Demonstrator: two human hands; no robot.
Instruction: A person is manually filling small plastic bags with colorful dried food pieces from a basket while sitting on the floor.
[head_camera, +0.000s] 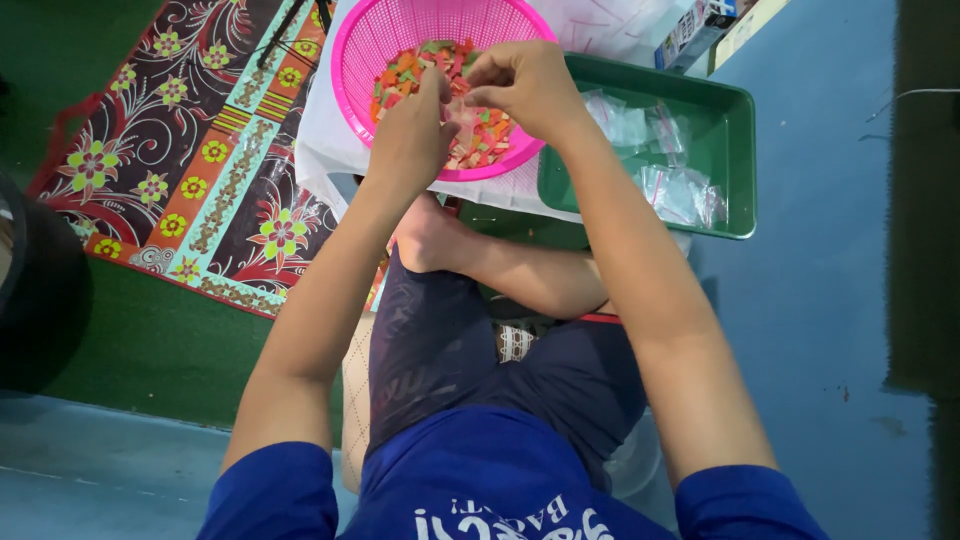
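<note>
- Over the pink basket (360, 60) I see both hands: my left hand (410, 135) rests knuckles-up on the small red, orange and green pieces (490, 130), fingers curled under, so I cannot tell what it grips.
- My right hand (525, 85) is pinched closed, fingertips together above the pieces; what it pinches is too small to tell.
- One green tray (735, 130) sits just right of the basket, holding several clear little bags (680, 190), too tangled to count.
- One patterned floral mat (200, 170) lies to the left; my crossed legs (500, 270) sit between me and the basket.
</note>
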